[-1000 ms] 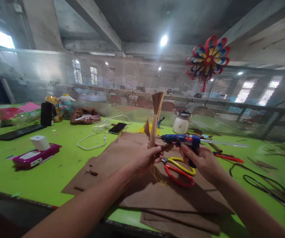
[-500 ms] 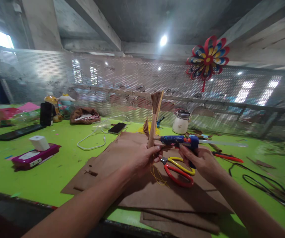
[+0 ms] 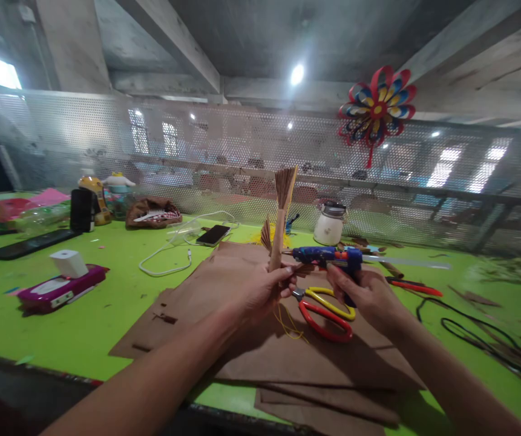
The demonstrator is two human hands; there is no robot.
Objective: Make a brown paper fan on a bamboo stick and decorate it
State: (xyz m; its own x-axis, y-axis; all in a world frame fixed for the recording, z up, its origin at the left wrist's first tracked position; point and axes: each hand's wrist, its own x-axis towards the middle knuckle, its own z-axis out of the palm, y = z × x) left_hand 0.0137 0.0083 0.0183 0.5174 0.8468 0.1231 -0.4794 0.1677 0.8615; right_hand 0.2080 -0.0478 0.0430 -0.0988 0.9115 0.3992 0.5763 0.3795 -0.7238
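The green tabletop [image 3: 119,303] is the largest thing, its near edge running along the bottom left. On it lie several brown sheets [image 3: 287,363], overlapping too closely to count, their lower edges jutting toward the person. A broad green strip shows between their left edge and one purple power strip [image 3: 60,290].

Two hands work above the sheets. The right hand [image 3: 364,290] has its fingers closed around the grip of one blue glue gun [image 3: 333,255]. Its nozzle points left, at the side of one pleated paper piece [image 3: 279,233]; whether they touch, I cannot tell. The left hand [image 3: 271,286] pinches that piece's lower end in nearly closed fingers, holding it upright.

One pair of scissors [image 3: 298,294] lies below the gun, between the hands. Smaller still: one white jar [image 3: 329,227] behind, one phone [image 3: 213,235] beyond the sheets' far edge.
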